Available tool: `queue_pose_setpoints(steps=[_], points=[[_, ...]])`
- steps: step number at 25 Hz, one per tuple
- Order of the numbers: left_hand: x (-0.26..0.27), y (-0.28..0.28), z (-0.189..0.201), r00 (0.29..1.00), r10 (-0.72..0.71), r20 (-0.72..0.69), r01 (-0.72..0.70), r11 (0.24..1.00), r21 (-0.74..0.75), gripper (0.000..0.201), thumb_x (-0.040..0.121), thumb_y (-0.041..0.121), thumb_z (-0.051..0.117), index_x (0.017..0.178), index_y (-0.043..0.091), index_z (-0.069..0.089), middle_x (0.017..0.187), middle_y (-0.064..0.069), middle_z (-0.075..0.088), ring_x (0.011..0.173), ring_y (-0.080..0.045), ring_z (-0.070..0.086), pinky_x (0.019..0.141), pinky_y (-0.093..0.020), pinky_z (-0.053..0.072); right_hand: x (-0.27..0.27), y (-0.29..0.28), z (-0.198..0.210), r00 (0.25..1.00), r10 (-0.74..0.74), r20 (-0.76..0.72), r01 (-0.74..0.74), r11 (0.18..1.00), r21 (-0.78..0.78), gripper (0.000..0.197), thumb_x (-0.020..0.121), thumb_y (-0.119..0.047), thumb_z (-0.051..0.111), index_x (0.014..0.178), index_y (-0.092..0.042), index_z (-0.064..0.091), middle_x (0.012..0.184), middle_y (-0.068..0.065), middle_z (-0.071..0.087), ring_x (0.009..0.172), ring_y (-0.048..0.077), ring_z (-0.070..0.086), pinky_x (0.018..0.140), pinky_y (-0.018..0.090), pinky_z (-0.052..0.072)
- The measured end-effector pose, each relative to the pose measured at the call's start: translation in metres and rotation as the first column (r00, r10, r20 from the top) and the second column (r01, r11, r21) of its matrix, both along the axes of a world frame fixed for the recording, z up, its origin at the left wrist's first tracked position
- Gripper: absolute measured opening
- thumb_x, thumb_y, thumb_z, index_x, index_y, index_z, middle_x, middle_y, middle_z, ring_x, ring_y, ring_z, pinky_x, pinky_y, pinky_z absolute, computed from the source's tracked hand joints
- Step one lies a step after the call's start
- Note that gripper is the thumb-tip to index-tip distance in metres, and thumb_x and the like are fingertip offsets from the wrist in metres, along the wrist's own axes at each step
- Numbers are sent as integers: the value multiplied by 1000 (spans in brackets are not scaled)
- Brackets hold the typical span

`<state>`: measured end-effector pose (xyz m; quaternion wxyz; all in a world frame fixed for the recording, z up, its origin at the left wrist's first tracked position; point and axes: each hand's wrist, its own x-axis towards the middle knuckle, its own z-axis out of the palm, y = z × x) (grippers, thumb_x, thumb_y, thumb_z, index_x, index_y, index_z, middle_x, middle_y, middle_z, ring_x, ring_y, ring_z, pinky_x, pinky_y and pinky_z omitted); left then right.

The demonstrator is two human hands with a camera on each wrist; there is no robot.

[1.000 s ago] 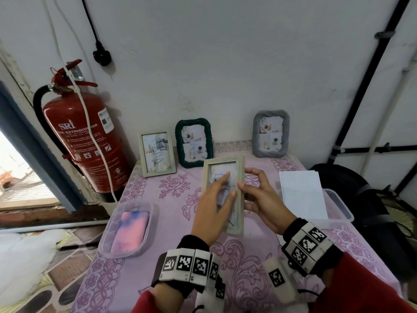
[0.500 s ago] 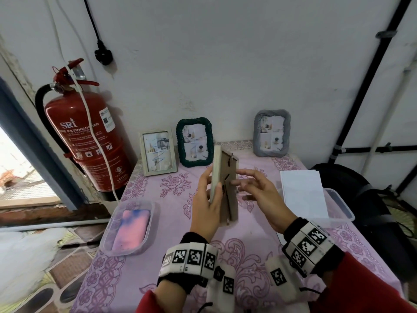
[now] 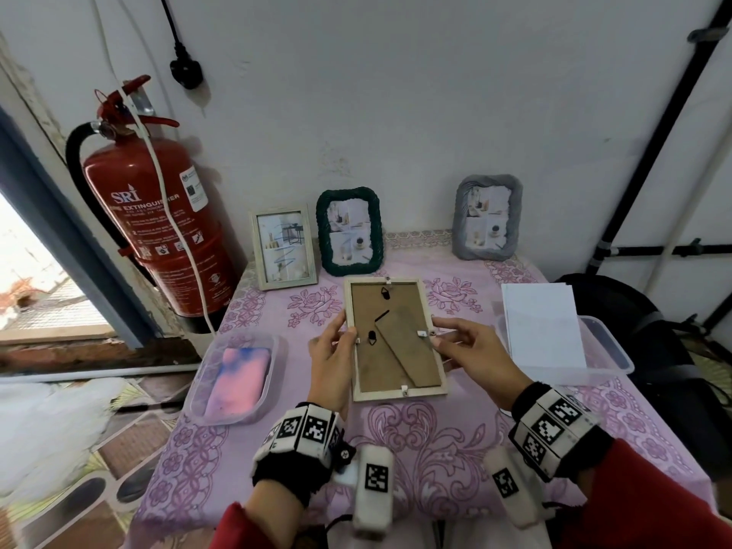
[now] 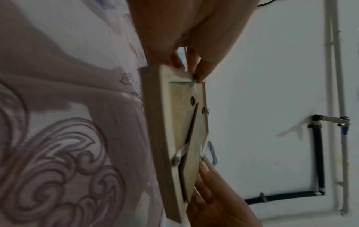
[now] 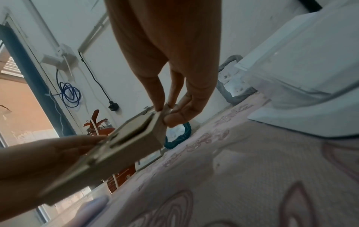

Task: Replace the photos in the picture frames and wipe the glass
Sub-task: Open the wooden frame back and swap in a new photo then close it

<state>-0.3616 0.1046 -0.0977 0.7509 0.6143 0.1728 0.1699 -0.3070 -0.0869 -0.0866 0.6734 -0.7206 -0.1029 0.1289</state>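
Note:
A pale wooden picture frame (image 3: 396, 338) is held just above the pink tablecloth with its brown cardboard back and folding stand facing up. My left hand (image 3: 334, 350) grips its left edge, thumb on the back near a metal tab. My right hand (image 3: 467, 350) pinches the right edge at another tab. In the left wrist view the frame (image 4: 180, 138) runs edge-on between both hands. The right wrist view shows the frame (image 5: 124, 144) pinched at its corner by my right fingers (image 5: 174, 107). Its glass side is hidden.
Three framed photos lean on the wall: a pale one (image 3: 283, 251), a dark green one (image 3: 350, 231), a grey one (image 3: 487, 217). A clear tub with a pink cloth (image 3: 237, 376) sits left. White sheets (image 3: 542, 326) lie on a tub right. A red fire extinguisher (image 3: 154, 215) stands left.
The frame was turned over from glass side up, through edge-on, to back side up. Both hands shifted to hold its left and right edges.

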Motion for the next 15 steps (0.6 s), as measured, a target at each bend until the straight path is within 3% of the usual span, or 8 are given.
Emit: queue_pose_setpoints(steps=[2, 4, 6, 10, 12, 14, 15], points=[[-2, 8, -12, 998, 0, -58, 8, 989, 146, 39, 93, 7, 51, 130, 18, 52, 103, -17, 60, 85, -11, 58, 86, -24, 49, -2, 0, -8, 1000, 8, 3, -8, 999, -36, 37, 87, -3, 61, 122, -10, 58, 92, 21, 62, 75, 25, 63, 66, 29, 58], [-6, 12, -21, 994, -58, -89, 73, 980, 185, 39, 91, 0, 51, 126, 17, 53, 73, -3, 61, 68, -9, 55, 67, -19, 47, -5, 1, -17, 1000, 18, -1, -18, 997, -78, 38, 86, -1, 61, 123, -8, 57, 88, 20, 61, 70, 23, 61, 64, 28, 57], [-10, 14, -29, 987, -92, -134, 117, 974, 194, 41, 90, -4, 50, 125, 16, 52, 68, 0, 59, 66, -11, 52, 64, -18, 47, -8, 2, -26, 999, 33, -24, -35, 994, -107, 38, 86, 1, 60, 124, -3, 56, 81, 18, 60, 64, 20, 60, 59, 23, 56], [-13, 20, -40, 965, -140, -220, 201, 938, 282, 45, 88, -6, 52, 129, 14, 49, 67, -4, 57, 59, -7, 56, 60, -12, 49, -11, 3, -37, 989, 42, -143, -59, 991, -120, 39, 84, 4, 62, 122, 2, 55, 75, 10, 58, 66, 19, 62, 65, 29, 58], [-11, 23, -44, 946, -149, -287, 236, 924, 301, 47, 87, -3, 55, 133, 8, 47, 79, -12, 55, 74, -18, 54, 75, -21, 51, -11, 3, -40, 980, 53, -193, -77, 990, -117, 40, 83, 5, 62, 122, 5, 54, 80, 12, 58, 70, 21, 62, 67, 31, 59], [-8, 26, -47, 924, -123, -361, 243, 919, 310, 53, 87, 1, 58, 137, 1, 39, 91, -15, 53, 89, -20, 53, 96, -36, 47, -10, 4, -41, 981, 42, -192, -74, 984, -164, 39, 83, 4, 63, 120, 6, 55, 83, 14, 58, 75, 26, 63, 72, 36, 59], [-7, 26, -49, 916, -113, -385, 245, 918, 313, 55, 87, 3, 60, 138, -1, 38, 93, -15, 55, 94, -21, 55, 101, -41, 45, -9, 5, -40, 981, 33, -190, -70, 979, -191, 37, 83, 3, 64, 119, 5, 56, 83, 14, 60, 77, 29, 64, 72, 37, 59]])
